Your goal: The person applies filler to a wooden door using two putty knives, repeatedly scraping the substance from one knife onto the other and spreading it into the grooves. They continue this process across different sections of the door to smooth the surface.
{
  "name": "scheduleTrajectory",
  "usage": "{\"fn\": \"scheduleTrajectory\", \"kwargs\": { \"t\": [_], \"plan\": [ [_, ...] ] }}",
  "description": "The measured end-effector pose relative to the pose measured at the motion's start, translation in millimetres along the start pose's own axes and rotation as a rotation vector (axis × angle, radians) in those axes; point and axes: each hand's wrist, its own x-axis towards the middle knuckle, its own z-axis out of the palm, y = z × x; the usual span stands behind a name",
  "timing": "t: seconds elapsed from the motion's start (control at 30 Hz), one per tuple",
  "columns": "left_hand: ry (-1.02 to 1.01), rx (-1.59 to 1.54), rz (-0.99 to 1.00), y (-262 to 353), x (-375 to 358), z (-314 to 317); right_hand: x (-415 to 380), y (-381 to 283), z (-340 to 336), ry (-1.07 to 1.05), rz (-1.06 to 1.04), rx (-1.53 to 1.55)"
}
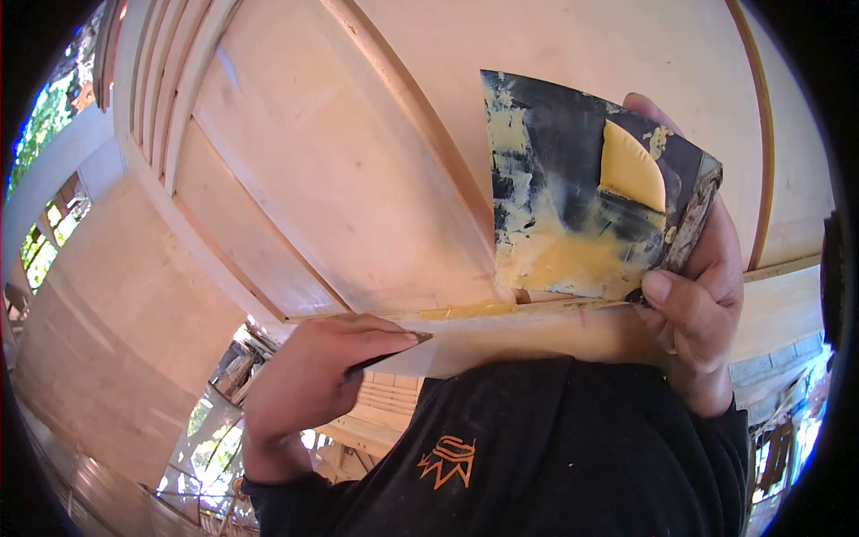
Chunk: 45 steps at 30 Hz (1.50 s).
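Observation:
My left hand (313, 371) is closed around a thin dark putty spreader (385, 356), mostly hidden by the fingers. Its tip points right, close to a pale wooden ledge (573, 331). Along the ledge's joint with the panel runs a strip of yellow putty (470, 311), just right of the spreader's tip. My right hand (702, 300) grips a black putty board (573, 215) by its right edge, thumb in front and other fingers partly behind. Yellow smears cover much of the board, and a thick yellow putty lump (631, 170) sits on its upper right.
Large pale wooden panels (295, 134) rise ahead, divided by wooden ribs (416, 107). Several curved strips (174, 89) stand at the upper left. A broad curved wooden surface (116, 331) fills the left side. My black shirt (555, 438) is close below the ledge.

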Motion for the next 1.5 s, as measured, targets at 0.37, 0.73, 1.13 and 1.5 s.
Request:
{"fn": "scheduleTrajectory", "kwargs": {
  "t": [0.37,0.73,1.13,1.5],
  "plan": [
    [-0.08,0.009,0.076,6.6,27.9,-10.6,-3.8,2.7,-4.0,-0.019,-0.025,-0.065],
    [-0.069,0.324,0.19,49.3,36.3,-18.9,2.0,1.1,1.1,-0.022,-0.045,-0.072],
    [0.168,0.843,0.362,53.7,16.6,22.8,0.2,-4.5,-5.7,-0.048,-0.053,-0.05],
    [0.157,0.952,0.486,59.3,24.1,33.2,1.3,-11.0,-13.1,-0.148,-0.117,-0.086]
  ]
}}
